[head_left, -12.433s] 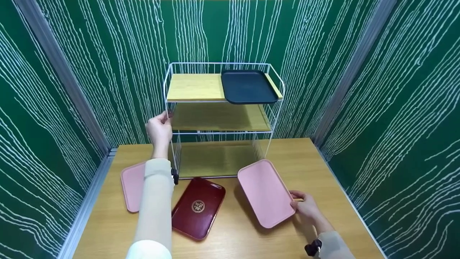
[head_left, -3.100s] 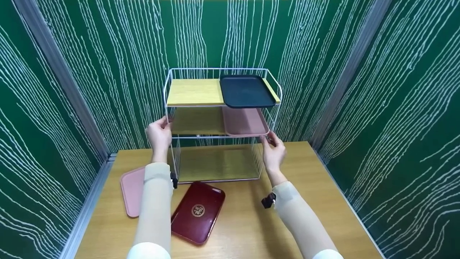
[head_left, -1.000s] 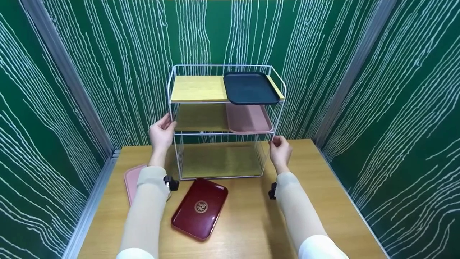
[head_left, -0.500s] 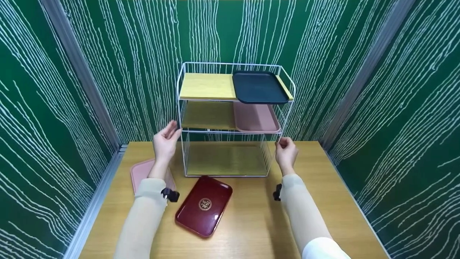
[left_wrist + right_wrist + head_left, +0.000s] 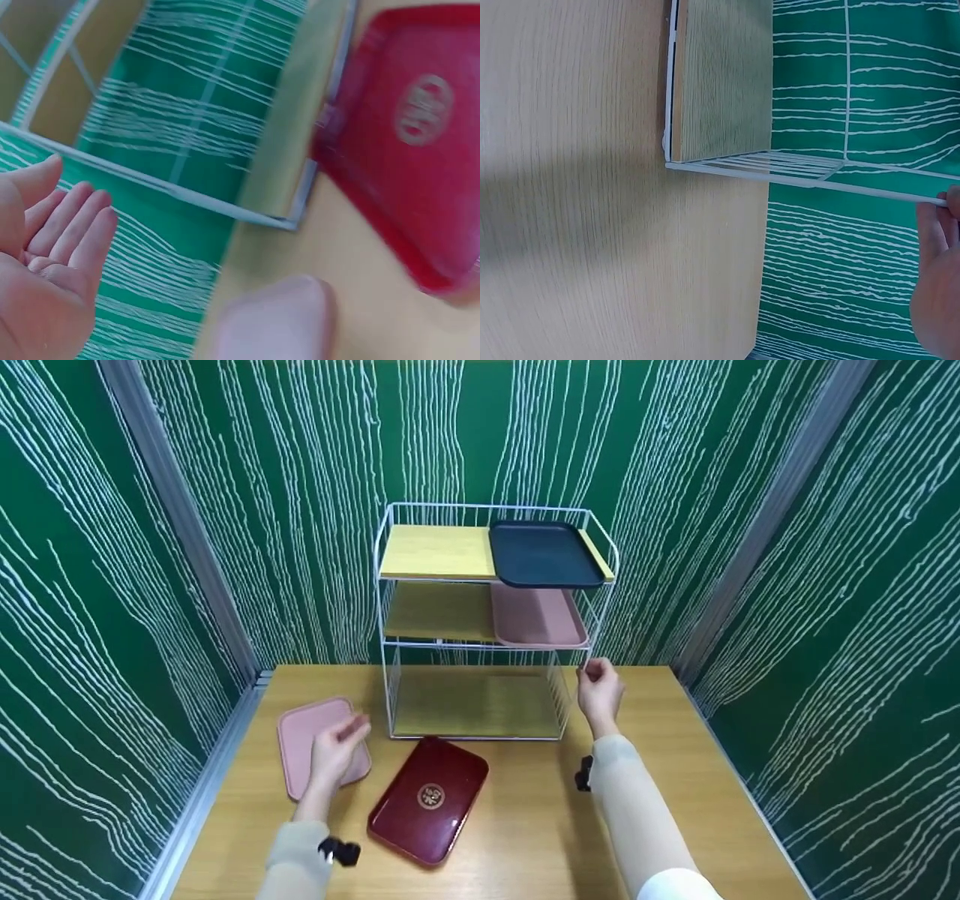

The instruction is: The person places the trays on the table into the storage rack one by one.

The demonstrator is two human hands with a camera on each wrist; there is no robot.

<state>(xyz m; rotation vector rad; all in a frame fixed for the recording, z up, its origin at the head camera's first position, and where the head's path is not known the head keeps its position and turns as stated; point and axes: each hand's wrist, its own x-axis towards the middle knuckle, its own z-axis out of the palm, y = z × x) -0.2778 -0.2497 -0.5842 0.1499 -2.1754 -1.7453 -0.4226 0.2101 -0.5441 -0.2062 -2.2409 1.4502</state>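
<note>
Right hand: thumb and fingers of the right hand [image 5: 600,688] pinch the front right post [image 5: 862,189] of the wire rack, just below its middle shelf [image 5: 450,615].
Left hand: the left hand [image 5: 336,750] is held in the air, nothing in it, fingers loosely extended and palm partly turned up; from the head view it overlaps the pink tray on the table.
Wire rack: white wire rack [image 5: 439,551] with yellowish boards on three levels, standing upright toward the back of the table [image 5: 517,825].
Top level: dark tray [image 5: 546,553] lying flat on the right part, its front edge reaching past the board; a strip of board shows to its right.
Middle level: a pink shelf tray [image 5: 536,619], also on the right part, front edge at the front wire.
Table, left: pink table tray [image 5: 304,735], lying flat beside the rack and apart from it.
Table, front: red tray [image 5: 446,829] with a round gold emblem [image 5: 431,796], set at a slant; far corner close to the rack's base, contact hard to tell.
Surroundings: green walls [image 5: 480,435] with wavy white lines.
</note>
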